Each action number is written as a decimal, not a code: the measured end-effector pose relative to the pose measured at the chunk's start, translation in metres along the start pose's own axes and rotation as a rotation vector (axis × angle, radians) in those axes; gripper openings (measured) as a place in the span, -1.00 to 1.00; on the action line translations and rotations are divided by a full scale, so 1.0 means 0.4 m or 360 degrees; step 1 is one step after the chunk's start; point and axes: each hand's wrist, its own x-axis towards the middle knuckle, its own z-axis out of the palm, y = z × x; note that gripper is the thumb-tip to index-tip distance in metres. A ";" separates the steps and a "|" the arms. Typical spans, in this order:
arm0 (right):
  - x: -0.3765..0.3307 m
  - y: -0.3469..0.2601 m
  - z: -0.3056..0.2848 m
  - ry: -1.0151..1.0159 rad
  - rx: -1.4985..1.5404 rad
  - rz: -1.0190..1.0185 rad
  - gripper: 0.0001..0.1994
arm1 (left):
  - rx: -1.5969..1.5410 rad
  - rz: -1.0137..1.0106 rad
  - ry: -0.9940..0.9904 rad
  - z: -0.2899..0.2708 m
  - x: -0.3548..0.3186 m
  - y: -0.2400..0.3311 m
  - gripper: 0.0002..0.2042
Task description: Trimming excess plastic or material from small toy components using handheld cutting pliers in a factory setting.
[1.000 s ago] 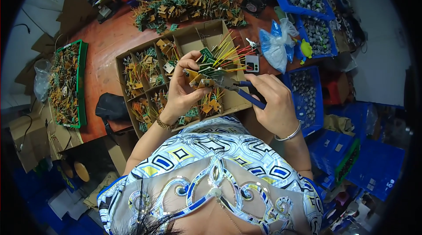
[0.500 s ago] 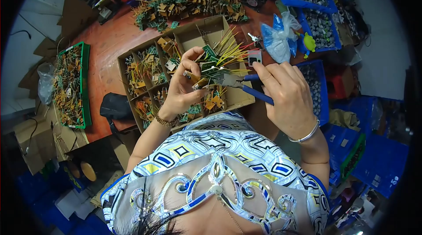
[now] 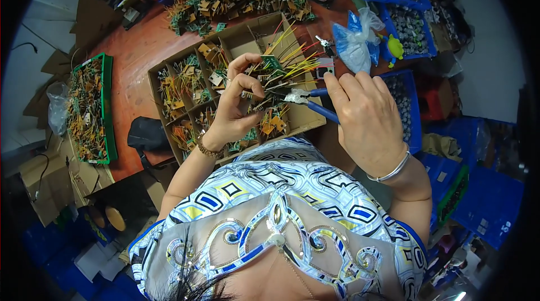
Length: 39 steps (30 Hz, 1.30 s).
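My left hand (image 3: 235, 107) is closed on a bunch of small green and brown circuit boards (image 3: 271, 64), pinched between thumb and curled fingers. Yellow and red wires (image 3: 301, 66) fan out from the boards toward the right. In my right hand (image 3: 368, 121) is a pair of pliers with blue handles (image 3: 323, 113). Their metal head (image 3: 296, 95) points left, up against the boards and wire ends; whether the jaws grip anything is too small to tell. Below both hands lies a divided cardboard box (image 3: 308, 114) with more wired boards in its compartments.
A heap of wired boards (image 3: 236, 1) covers the table's far side. At the left stands a green-edged tray (image 3: 106, 109) of similar boards. Blue bins (image 3: 419, 3) of small parts, a tied plastic bag (image 3: 355, 48) and a green toy (image 3: 395, 48) are at the right. A black pouch (image 3: 148, 134) lies near the box.
The pliers have turned slightly, and their head has shifted a little up against the boards. My left hand keeps its hold on the boards, its fingers slightly moved.
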 end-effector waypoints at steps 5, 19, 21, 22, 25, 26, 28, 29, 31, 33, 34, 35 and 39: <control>0.010 0.017 0.020 -0.0029 0.0137 -0.0035 -0.54 | 0.0044 0.0009 -0.0015 -0.007 -0.004 -0.006 -0.68; 0.064 0.125 0.059 -0.0487 0.0723 -0.0123 -0.67 | -0.0482 -0.0296 -0.0054 0.004 -0.004 -0.007 -0.61; 0.078 0.144 0.047 -0.0617 0.0721 -0.0087 -0.68 | -0.0559 -0.0373 -0.0025 0.006 -0.010 -0.007 -0.61; 0.076 0.167 0.045 -0.0598 0.1030 -0.0193 -0.71 | -0.0637 -0.0448 0.0006 0.005 -0.013 -0.008 -0.61; 0.060 0.167 0.031 -0.0635 0.1540 -0.0262 -0.80 | -0.0611 -0.0331 0.0035 -0.002 -0.026 -0.027 -0.62; 0.041 0.136 0.053 -0.0238 0.1898 -0.0026 -0.82 | -0.0596 -0.0323 0.0080 0.004 -0.029 -0.028 -0.63; 0.019 0.088 0.095 0.0350 0.2198 0.0196 -0.82 | -0.0264 -0.0169 -0.0020 0.003 -0.019 -0.039 -0.64; 0.025 0.049 0.112 0.0536 0.2410 0.0109 -0.81 | 0.0079 -0.0024 -0.0097 0.003 -0.017 -0.042 -0.65; 0.043 0.008 0.103 0.0515 0.2057 -0.0103 -0.79 | 0.0073 -0.0030 -0.0056 0.022 -0.011 -0.032 -0.66; 0.082 -0.008 0.109 0.0600 0.1510 -0.0318 -0.78 | 0.0026 -0.0110 0.0018 0.034 -0.009 -0.023 -0.64; 0.098 -0.012 0.143 0.0720 0.1400 -0.0352 -0.77 | 0.0209 0.0043 -0.0026 0.031 -0.006 -0.029 -0.60; 0.102 -0.014 0.151 0.0610 0.1312 -0.0280 -0.79 | 0.0207 0.0041 -0.0029 0.030 -0.008 -0.030 -0.60; 0.102 -0.013 0.188 0.0489 0.1366 -0.0111 -0.79 | 0.0293 0.0098 0.0061 0.033 -0.019 -0.047 -0.57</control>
